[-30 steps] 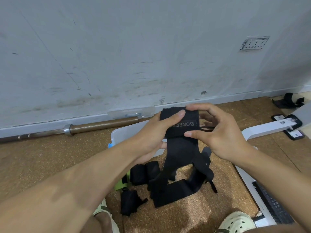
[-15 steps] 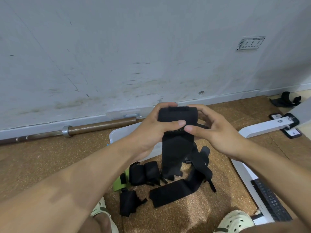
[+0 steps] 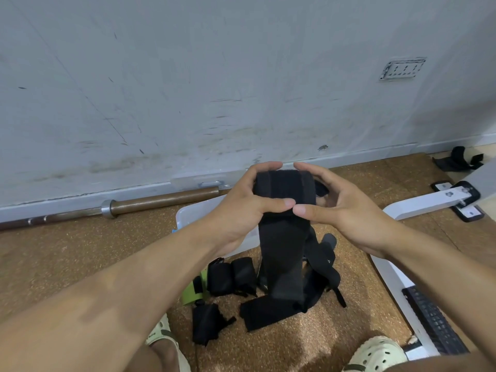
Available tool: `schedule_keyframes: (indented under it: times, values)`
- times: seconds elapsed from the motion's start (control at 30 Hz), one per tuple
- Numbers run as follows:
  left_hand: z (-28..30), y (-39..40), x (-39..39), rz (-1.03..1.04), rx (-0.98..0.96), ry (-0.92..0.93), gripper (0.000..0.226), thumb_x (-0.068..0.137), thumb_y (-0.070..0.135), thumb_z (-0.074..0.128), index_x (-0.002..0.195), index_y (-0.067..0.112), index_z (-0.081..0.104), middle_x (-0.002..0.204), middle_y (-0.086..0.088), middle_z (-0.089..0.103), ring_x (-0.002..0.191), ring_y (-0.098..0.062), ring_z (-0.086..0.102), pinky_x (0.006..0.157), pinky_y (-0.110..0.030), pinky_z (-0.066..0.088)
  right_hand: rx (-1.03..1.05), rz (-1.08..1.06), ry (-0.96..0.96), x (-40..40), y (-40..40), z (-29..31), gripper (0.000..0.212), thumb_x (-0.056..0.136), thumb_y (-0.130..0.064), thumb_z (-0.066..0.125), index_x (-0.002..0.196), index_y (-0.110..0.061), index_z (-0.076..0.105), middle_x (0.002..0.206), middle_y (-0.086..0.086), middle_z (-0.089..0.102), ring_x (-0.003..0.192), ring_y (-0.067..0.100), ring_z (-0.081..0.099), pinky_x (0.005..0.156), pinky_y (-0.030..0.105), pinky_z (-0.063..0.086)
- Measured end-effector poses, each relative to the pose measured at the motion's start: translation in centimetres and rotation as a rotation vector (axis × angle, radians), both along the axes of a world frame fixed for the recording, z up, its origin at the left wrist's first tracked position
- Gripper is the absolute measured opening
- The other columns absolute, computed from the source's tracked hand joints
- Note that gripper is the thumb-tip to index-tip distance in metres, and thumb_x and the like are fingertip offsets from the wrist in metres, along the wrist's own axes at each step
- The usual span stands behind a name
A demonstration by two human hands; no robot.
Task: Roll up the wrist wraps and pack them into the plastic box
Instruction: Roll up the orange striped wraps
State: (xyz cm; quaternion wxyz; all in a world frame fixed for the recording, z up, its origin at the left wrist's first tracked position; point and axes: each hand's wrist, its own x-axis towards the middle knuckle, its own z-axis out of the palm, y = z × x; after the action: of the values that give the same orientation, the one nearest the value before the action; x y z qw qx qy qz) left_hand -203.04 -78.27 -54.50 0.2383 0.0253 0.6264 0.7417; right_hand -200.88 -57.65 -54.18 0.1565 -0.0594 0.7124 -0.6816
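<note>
here, both bare forearms are reaching forward from the bottom corners, meeting above the floor. the left hand (image 3: 241, 208) is cupping the left side of the long black fabric wrist wrap (image 3: 284, 237), fingers curling over the top of its rolled end and thumb pressing across the front. the right hand (image 3: 346, 210) is mirroring it, fingers arching over the top right and thumb tip lying just beside the left thumb, so both hands are gripping the roll between them. the wrap's loose tail is hanging straight down from the roll, its lower end reaching the pile below (whether it is touching the floor is unclear).

underneath, on the brown cork-textured floor (image 3: 80, 251), several already rolled black wraps (image 3: 230, 275) are lying beside a flat black strip (image 3: 268, 312). the translucent plastic box (image 3: 193, 216) is sitting just beyond them, mostly hidden behind the left hand. a brown metal barbell (image 3: 161, 201) is lying along the base of the scuffed grey wall (image 3: 214, 76). a white bench frame (image 3: 429, 204) is standing to the right, and two pale perforated clogs (image 3: 375, 353) are showing at the bottom edge.
</note>
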Motion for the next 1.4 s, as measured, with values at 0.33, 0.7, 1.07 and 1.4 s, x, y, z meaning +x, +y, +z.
schedule_keyframes:
  times: [0.33,0.7,1.07,1.4]
  values:
    - [0.25,0.26,0.14,-0.012,0.072,-0.090,0.058,0.087,0.028,0.074,0.140,0.033,0.051,0.124,-0.001,0.070,0.108,-0.017,0.072,0.087,-0.039,0.061,0.085,-0.096,0.201,0.54,-0.51,-0.21,0.073,0.072,-0.004,0.084,0.135,-0.023,0.054,0.123,-0.016,0.069,0.104,0.019,0.075,0.080,0.028,0.062]
    - [-0.12,-0.03,-0.14,0.001,0.027,-0.046,0.058,0.086,0.009,0.077,0.137,0.027,0.054,0.121,0.000,0.070,0.109,-0.019,0.071,0.090,-0.042,0.061,0.003,-0.037,0.005,0.25,-0.19,0.30,0.070,0.076,-0.030,0.076,0.142,-0.031,0.052,0.118,-0.009,0.075,0.107,0.019,0.074,0.078,0.027,0.061]
    - [0.52,-0.02,0.08,-0.045,0.032,-0.094,0.051,0.086,0.030,0.077,0.133,0.028,0.056,0.123,0.000,0.071,0.104,-0.016,0.073,0.081,-0.040,0.062,0.022,-0.119,0.136,0.34,-0.38,0.04,0.053,0.082,-0.022,0.074,0.133,-0.029,0.059,0.104,0.009,0.073,0.089,0.041,0.072,0.083,0.047,0.064]
    - [0.25,-0.22,-0.31,0.028,0.063,-0.055,0.070,0.072,0.016,0.083,0.135,0.031,0.058,0.123,-0.009,0.070,0.110,-0.024,0.071,0.093,-0.043,0.059,0.071,-0.067,0.067,0.46,-0.27,0.53,0.067,0.074,-0.028,0.080,0.137,-0.033,0.058,0.133,-0.010,0.064,0.105,0.018,0.074,0.086,0.032,0.061]
